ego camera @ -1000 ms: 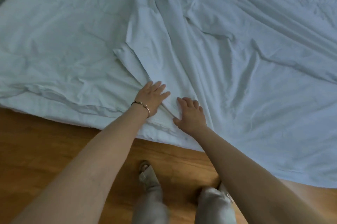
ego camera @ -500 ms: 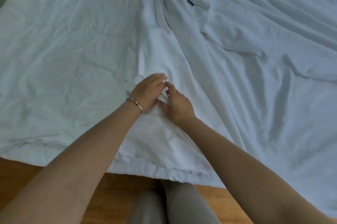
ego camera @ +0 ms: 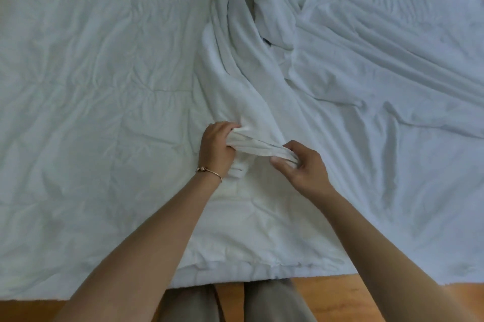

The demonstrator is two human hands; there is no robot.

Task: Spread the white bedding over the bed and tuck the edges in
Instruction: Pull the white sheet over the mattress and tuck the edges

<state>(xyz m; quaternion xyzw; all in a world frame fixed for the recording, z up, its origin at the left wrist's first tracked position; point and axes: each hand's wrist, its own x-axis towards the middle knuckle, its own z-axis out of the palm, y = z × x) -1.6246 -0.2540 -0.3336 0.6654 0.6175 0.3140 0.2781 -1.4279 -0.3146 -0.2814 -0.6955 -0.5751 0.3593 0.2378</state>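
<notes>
White bedding (ego camera: 262,80) lies crumpled across the bed (ego camera: 91,112), bunched in a ridge that runs from the top centre down to my hands. My left hand (ego camera: 214,150), with a thin bracelet on its wrist, grips a gathered edge of the bedding. My right hand (ego camera: 301,167) pinches the same gathered edge a short way to the right. The stretch of fabric between the two hands is lifted slightly off the bed. A flatter white layer covers the bed's left half.
The near edge of the bed (ego camera: 235,272) runs along the bottom, with wooden floor (ego camera: 340,300) below it. My legs in grey trousers (ego camera: 235,303) stand against that edge. Loose folds pile up at the top right.
Both hands have gone from lying flat on the bedding to gripping a bunched edge and lifting it. The view has moved forward over the bed, so less floor shows.
</notes>
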